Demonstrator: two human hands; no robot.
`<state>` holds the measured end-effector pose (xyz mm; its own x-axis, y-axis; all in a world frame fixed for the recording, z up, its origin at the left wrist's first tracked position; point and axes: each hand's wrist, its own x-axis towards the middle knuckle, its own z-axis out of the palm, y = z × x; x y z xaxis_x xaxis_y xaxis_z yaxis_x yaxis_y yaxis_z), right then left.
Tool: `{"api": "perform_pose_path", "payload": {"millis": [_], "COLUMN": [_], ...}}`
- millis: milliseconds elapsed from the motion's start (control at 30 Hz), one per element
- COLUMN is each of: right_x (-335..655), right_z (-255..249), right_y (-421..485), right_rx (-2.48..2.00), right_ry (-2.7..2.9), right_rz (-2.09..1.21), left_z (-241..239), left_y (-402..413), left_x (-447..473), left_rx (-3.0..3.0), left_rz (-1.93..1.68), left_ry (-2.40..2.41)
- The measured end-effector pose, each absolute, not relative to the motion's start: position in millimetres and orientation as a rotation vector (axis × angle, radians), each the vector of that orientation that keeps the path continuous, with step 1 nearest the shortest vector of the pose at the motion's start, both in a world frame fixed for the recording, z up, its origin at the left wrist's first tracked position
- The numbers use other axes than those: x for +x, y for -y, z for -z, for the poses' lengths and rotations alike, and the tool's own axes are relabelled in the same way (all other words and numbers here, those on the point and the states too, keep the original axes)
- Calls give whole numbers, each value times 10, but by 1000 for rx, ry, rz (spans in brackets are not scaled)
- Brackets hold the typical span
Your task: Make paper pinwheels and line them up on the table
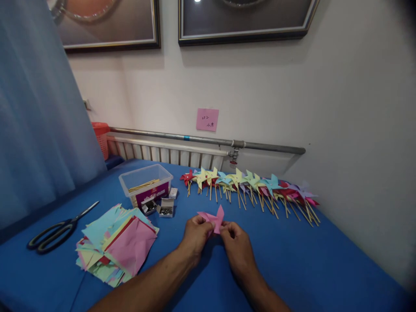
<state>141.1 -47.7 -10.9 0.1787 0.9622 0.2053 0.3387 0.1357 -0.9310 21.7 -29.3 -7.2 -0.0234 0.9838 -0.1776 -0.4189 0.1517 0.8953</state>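
Observation:
Both my hands meet over the blue table [292, 260] and hold a small folded pink paper pinwheel [212, 219]. My left hand [195, 234] pinches its left side with closed fingers. My right hand [235, 242] pinches its right side, fingers also closed. One pink point sticks up above my fingers. A stack of coloured paper squares [118, 245], pink on top, lies just left of my left forearm.
A row of finished pinwheels on wooden sticks [253, 188] lies along the far side. A clear plastic box with sticks [146, 184] and small open boxes of pins [165, 210] sit behind the paper. Black scissors [55, 232] lie at far left. A radiator runs behind.

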Motion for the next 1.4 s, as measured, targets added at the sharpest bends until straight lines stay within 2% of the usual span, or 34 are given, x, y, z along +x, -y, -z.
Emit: {"api": "perform_pose_path", "payload": {"millis": [500,633,800,1400], "right_x": [1397,1467,1535,1565], "right_z": [84,65,14,358], "right_y": [473,413,446,245], "right_rx": [-1364,-1203,-1064,-1216], "right_ry": [1309,1113,1139,1099], "right_rz": [-777,-1034,-1386,-1233], "left_z": [188,105,20,70], "left_y": [229,258,306,264], "left_x": [209,184,174,138], "left_rx": [816,818,872,996], "left_rz": [-1296,-1255,-1166,-1085], "left_ry": [-1055,-977,-908,-1041]}}
